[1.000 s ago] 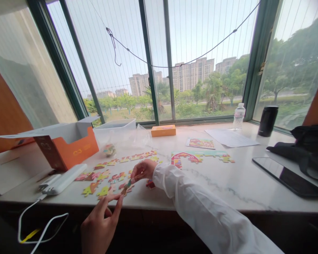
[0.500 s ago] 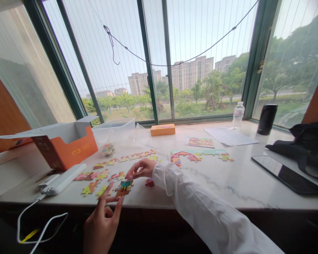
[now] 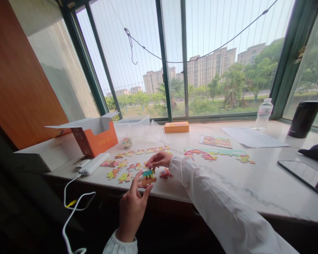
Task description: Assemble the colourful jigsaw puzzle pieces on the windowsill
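Note:
My left hand (image 3: pixel 134 208) pinches a jigsaw puzzle piece (image 3: pixel 149 178) with a teal figure on brown, thumb at its lower edge and a finger at its left. From above, my right hand (image 3: pixel 159 159) grips the top of the same piece, thumb and fingers closed. The piece is lifted near the front edge of the marble counter. A red puzzle piece (image 3: pixel 165 173) lies just right of it. To the left are loose yellow-green pieces (image 3: pixel 125 177) and pink pieces (image 3: pixel 110 163). Behind my right sleeve sits a partly joined puzzle strip (image 3: pixel 201 154) with a red barn, its lower part hidden.
A row of pieces (image 3: pixel 143 152) lies behind my hands. A picture card (image 3: pixel 216 141), a paper sheet (image 3: pixel 251 137) and an orange box (image 3: pixel 176 127) are farther back. At left stand an open carton (image 3: pixel 103 139) and a white power strip (image 3: pixel 94 164); a tablet (image 3: pixel 304 176) lies right.
The view has turned left, so everything sits farther right in the picture. Both hands still hold the puzzle piece, and more of the red piece beside it shows.

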{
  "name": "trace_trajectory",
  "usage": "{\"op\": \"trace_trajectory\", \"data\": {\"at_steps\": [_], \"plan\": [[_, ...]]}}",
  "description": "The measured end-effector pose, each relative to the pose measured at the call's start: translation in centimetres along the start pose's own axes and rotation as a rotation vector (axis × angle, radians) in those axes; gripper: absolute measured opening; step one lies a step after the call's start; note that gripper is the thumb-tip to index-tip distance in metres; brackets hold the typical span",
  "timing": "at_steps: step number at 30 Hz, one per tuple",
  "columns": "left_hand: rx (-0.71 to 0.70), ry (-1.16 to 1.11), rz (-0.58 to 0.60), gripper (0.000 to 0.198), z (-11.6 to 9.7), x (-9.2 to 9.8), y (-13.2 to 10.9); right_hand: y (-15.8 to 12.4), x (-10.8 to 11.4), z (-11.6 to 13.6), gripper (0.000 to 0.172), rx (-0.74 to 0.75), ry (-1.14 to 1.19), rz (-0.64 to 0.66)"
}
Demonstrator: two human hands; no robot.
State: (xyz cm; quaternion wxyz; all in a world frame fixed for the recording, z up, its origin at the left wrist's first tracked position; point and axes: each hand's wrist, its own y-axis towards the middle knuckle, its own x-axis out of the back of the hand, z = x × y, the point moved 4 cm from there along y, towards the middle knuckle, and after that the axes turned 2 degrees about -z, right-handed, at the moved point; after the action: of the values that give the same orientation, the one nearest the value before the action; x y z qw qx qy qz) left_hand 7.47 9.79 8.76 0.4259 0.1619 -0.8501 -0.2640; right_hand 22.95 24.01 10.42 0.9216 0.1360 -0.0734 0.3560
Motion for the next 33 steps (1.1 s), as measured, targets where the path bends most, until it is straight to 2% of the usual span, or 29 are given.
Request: {"op": "trace_trajectory", "data": {"at_steps": [10, 17, 21, 24, 28, 30, 33], "plan": [[0.039, 0.063, 0.059, 0.061, 0.4, 0.0, -0.8, -0.3, -0.7, -1.2, 0.062, -0.088, 0.065, 0.087], [0.058, 0.104, 0.117, 0.06, -1.0, -0.2, -0.9, -1.0, -0.4, -1.3, 0.055, -0.105, -0.144, 0.056], [0.028, 0.15, 0.179, 0.063, -1.2, -0.3, 0.0, -1.0, 0.5, -1.7, 0.05, -0.114, -0.312, 0.048], [0.033, 0.235, 0.144, 0.06, 0.3, 0.9, 1.9, -0.9, 0.9, -2.1, 0.04, -0.107, -0.477, 0.01], [0.078, 0.432, 0.159, 0.045, 4.1, 2.6, 6.0, -0.7, 0.6, -2.2, 0.033, -0.111, -0.589, -0.048], [0.046, 0.459, 0.227, 0.046, 5.8, 2.5, 8.1, -0.6, 0.3, -1.9, 0.032, -0.068, -0.64, -0.091], [-0.025, 0.41, 0.398, 0.049, 7.7, 1.3, 10.3, -0.6, 0.3, -1.2, 0.03, 0.03, -0.686, -0.171]]}}
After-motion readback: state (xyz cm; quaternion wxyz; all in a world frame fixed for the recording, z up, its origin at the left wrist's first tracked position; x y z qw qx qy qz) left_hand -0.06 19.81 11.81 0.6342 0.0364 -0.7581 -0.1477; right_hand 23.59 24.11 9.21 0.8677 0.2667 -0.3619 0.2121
